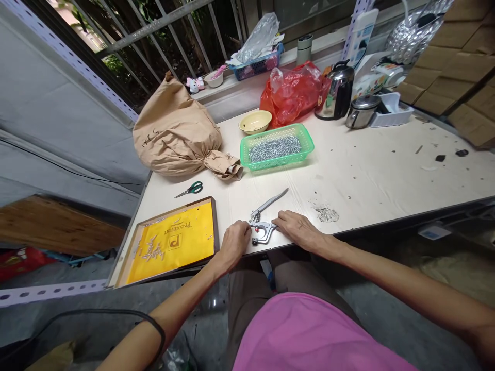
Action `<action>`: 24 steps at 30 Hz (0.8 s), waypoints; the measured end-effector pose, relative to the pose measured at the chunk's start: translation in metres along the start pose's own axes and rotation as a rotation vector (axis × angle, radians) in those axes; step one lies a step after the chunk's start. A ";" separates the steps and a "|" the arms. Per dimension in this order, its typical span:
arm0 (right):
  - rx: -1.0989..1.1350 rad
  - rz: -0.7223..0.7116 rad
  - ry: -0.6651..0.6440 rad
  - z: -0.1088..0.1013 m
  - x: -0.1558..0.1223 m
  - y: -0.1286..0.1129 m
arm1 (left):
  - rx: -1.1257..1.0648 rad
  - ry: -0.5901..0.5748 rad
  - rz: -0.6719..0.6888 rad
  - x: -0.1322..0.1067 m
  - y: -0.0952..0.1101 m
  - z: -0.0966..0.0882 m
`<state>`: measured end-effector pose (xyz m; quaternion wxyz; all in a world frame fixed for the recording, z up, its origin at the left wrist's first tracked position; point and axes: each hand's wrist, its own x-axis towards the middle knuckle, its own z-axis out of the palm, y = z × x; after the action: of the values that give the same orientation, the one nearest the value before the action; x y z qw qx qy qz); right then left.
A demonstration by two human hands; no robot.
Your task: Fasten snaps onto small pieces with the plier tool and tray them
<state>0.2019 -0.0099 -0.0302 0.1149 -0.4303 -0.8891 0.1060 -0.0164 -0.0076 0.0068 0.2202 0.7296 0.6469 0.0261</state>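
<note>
Silver hand-press snap pliers (269,226) lie near the table's front edge, their C-shaped jaw toward me and one long handle pointing up and right. My right hand (297,228) is closed round the other handle, which its fingers mostly cover. On the jaw side, my left hand (235,240) has its fingers pinched together beside the pliers' head; whatever they hold is too small or hidden. To the left, a shallow tray (215,226) lined with a yellow sheet (189,234) carries a pile of small metal pieces (152,249). A green basket (278,164) full of small metallic parts (275,148) stands farther back.
Green-handled scissors (190,189) lie behind the tray. A tied brown cloth sack (176,134) fills the back left. Along the back are a yellow bowl (255,122), a red plastic bag (292,95), a kettle (335,91) and a lidded metal pot (362,112). Cardboard (444,67) rises at right.
</note>
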 end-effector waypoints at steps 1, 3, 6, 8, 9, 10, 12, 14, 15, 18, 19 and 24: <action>-0.005 -0.001 0.004 0.000 0.000 0.000 | -0.143 -0.031 -0.072 0.001 0.001 -0.001; -0.006 0.002 0.012 0.001 0.000 -0.001 | -0.453 -0.127 -0.238 0.002 0.003 -0.004; 0.006 0.009 0.016 0.002 0.000 -0.001 | -0.742 -0.205 -0.384 0.002 0.005 -0.005; 0.008 0.011 0.018 0.003 0.000 -0.001 | -0.801 -0.207 -0.405 0.001 0.005 -0.004; 0.005 0.011 0.018 0.003 0.000 -0.001 | -0.812 -0.209 -0.410 0.001 0.005 -0.003; 0.001 0.012 0.018 0.003 0.000 -0.002 | -0.817 -0.213 -0.413 0.000 0.005 -0.002; -0.004 0.019 0.008 0.001 0.000 -0.002 | -0.812 -0.220 -0.416 0.000 0.005 -0.001; -0.006 0.032 -0.013 -0.001 0.001 -0.004 | -0.788 -0.238 -0.416 0.001 0.005 -0.002; -0.009 0.037 -0.022 -0.003 0.001 -0.005 | -0.774 -0.253 -0.417 0.002 0.005 -0.002; -0.021 0.039 -0.034 -0.004 0.002 -0.006 | -0.741 -0.308 -0.437 0.005 0.006 -0.004; -0.023 0.037 -0.034 -0.003 0.002 -0.007 | -0.734 -0.323 -0.448 0.006 0.006 -0.005; -0.017 0.032 -0.059 -0.005 0.001 -0.005 | -0.752 -0.362 -0.476 0.004 0.008 -0.006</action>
<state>0.1998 -0.0116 -0.0237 0.0832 -0.4420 -0.8860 0.1131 -0.0105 -0.0026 0.0142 0.5779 0.4240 0.6928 0.0796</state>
